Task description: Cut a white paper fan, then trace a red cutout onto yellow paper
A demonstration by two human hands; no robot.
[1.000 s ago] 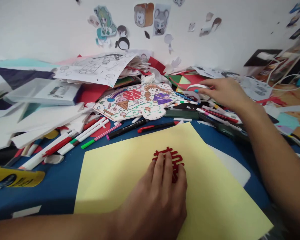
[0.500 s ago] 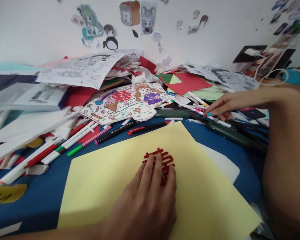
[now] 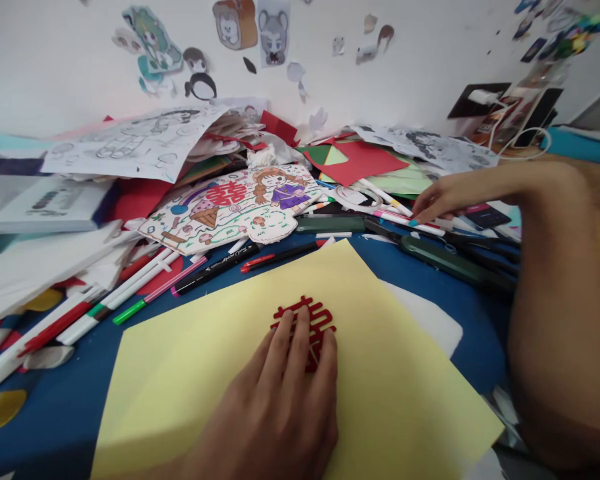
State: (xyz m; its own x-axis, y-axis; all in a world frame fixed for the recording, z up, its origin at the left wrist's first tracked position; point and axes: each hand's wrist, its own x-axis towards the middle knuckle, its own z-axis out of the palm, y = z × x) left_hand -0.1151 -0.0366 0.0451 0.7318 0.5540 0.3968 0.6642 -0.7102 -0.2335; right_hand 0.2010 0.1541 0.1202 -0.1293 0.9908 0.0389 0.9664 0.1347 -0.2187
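Note:
My left hand [image 3: 285, 393] lies flat with its fingers stretched out, holding down a dark red paper-cut double-happiness character [image 3: 314, 327]. Fingers cover part of this cutout. Beneath both is a large sheet of yellow paper [image 3: 165, 373]. Farther off to the right, my right hand [image 3: 443, 199] hangs with bent wrist over a heap of pens, its fingers apart and pointing down. A blue-nailed fingertip is by a pink-and-white marker [image 3: 397, 217]; whether it touches is unclear. A dark green box cutter [image 3: 445, 261] lies just below that hand.
A coloured drawing [image 3: 230, 210] leans behind the yellow sheet. Several markers, including a black marker [image 3: 215, 269], lie on the blue tabletop [image 3: 65, 407]. Paper piles and a red sheet [image 3: 357, 162] stand by the wall. A white cable [image 3: 525, 155] loops at the right.
The camera view has shifted a little to the right. My right hand's fingers have curled more over the pens. The left hand stays on the red cutout.

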